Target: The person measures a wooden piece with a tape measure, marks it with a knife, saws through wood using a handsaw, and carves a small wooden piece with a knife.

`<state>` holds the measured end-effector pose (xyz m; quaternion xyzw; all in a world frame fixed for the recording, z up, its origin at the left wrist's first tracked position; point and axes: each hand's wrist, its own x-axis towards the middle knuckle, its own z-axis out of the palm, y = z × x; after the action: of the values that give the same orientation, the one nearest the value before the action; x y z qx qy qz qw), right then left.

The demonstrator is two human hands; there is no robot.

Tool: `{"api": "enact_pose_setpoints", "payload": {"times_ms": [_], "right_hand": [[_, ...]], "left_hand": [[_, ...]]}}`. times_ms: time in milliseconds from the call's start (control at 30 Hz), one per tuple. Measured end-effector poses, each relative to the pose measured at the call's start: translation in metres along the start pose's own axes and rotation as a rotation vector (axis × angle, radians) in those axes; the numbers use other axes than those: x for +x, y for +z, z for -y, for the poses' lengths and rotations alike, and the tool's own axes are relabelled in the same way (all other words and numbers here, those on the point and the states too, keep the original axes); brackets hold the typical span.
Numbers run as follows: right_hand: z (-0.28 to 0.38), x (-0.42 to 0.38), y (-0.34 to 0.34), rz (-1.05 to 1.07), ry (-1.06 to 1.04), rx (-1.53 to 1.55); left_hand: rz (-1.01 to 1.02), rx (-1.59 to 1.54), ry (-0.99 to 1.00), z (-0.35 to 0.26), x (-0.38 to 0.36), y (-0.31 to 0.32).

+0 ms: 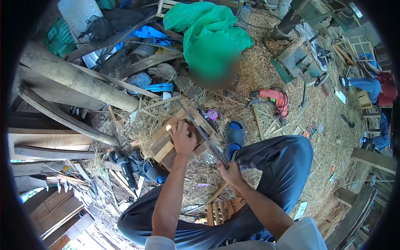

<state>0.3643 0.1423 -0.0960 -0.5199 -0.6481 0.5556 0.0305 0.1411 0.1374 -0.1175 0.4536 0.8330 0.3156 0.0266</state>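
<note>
My right hand (231, 173) is closed round the near end of a long, narrow dark tool, which looks like a hand saw (206, 141); its teeth cannot be made out. The tool slants away to the upper left, across the right side of a stack of wooden pieces (162, 151) on the ground between my feet. My left hand (183, 138) presses on top of these pieces, fingers bent over the wood, just left of the tool. A purple tape measure (212, 114) lies just beyond the wood.
A red power drill (280, 102) and a hammer (304, 95) lie on the shaving-covered ground ahead. Green sheeting (208, 25) is heaped at the back. A thick log (79, 81) and planks crowd the left. A dark power tool (126, 168) lies nearby. Another person (381, 87) sits at right.
</note>
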Motion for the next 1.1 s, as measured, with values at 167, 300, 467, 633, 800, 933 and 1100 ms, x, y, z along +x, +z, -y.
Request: {"api": "enact_pose_setpoints", "payload": {"times_ms": [167, 300, 467, 633, 800, 933, 1100], "right_hand": [[0.033, 0.037, 0.002, 0.067, -0.013, -0.084], [-0.031, 0.002, 0.012, 0.006, -0.055, 0.121], [0.010, 0.037, 0.008, -0.031, -0.144, -0.068], [0.031, 0.044, -0.018, -0.014, -0.011, 0.253], [0.090, 0.025, -0.059, -0.051, 0.007, 0.544], [0.088, 0.013, -0.069, -0.047, -0.016, 0.413], [0.092, -0.002, -0.063, -0.070, -0.042, 0.083]], "left_hand": [[0.045, 0.012, -0.063, 0.001, 0.002, 0.003], [0.073, -0.007, -0.050, 0.007, -0.002, 0.002], [0.095, 0.041, -0.082, 0.005, -0.001, 0.003], [0.065, -0.038, -0.025, 0.001, -0.002, -0.006], [0.128, -0.047, 0.084, 0.007, -0.001, -0.019], [0.117, -0.143, 0.250, 0.007, 0.004, -0.034], [0.175, -0.200, 0.095, 0.007, 0.011, -0.040]]}}
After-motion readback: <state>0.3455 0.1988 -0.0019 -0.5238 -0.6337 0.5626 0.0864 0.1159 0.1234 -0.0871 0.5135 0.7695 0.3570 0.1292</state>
